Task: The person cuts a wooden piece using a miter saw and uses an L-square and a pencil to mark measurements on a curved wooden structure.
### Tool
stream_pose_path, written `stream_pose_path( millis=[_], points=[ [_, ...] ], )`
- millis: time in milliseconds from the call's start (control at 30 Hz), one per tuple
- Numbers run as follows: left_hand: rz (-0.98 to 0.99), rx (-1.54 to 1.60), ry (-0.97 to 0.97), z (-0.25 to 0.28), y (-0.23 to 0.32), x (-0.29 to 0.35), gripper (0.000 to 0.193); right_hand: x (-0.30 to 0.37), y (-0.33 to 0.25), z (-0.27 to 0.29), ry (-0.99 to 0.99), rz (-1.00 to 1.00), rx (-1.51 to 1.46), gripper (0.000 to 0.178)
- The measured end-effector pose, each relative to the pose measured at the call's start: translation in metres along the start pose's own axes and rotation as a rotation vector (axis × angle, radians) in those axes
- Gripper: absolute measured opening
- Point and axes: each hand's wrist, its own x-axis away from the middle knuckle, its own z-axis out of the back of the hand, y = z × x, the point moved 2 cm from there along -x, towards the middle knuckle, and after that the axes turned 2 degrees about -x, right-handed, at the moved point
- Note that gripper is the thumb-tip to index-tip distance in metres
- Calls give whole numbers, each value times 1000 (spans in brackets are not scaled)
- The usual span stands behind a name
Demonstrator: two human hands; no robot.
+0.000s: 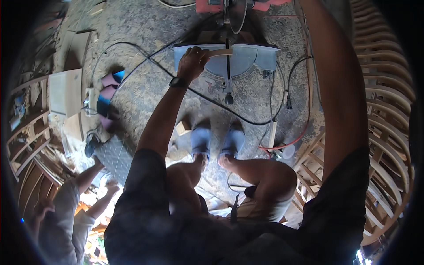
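Observation:
On the floor in front of me stands a miter saw with a grey metal table (243, 66) and a red body (210, 6) at the top edge of the view. My left hand (192, 64) is closed on a slim, curved wooden strip (221, 52). The strip lies across the saw table near the fence, and its free end reaches the dark blade slot (227, 62). My right forearm (329, 53) stretches up past the saw's right side. The right hand itself is beyond the top edge, so its fingers cannot be seen.
Black cables (165, 70) and a red cord (291, 143) cross the sawdust-covered floor. A small wood block (183, 128) lies by my left foot. Curved wooden chair-like frames (384, 88) are stacked along the right. Another person (66, 216) sits at the lower left, near a wooden board (65, 92).

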Motion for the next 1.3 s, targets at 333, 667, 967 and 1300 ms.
stream_pose_path(
  millis=[333, 667, 967, 1300],
  points=[
    [-174, -45, 95, -66, -35, 3, 31, 181, -35, 10, 177, -7, 87, 58],
    [-137, -85, 85, -66, -44, 1, 33, 218, -36, 15, 257, -52, 23, 41],
    [-123, -114, 177, -72, -41, 3, 34, 247, 26, 23, 49, -4, -163, 29],
    [-96, -86, 206, -79, -49, 9, 30, 304, 31, -8, 219, 58, -205, 34]
  ],
)
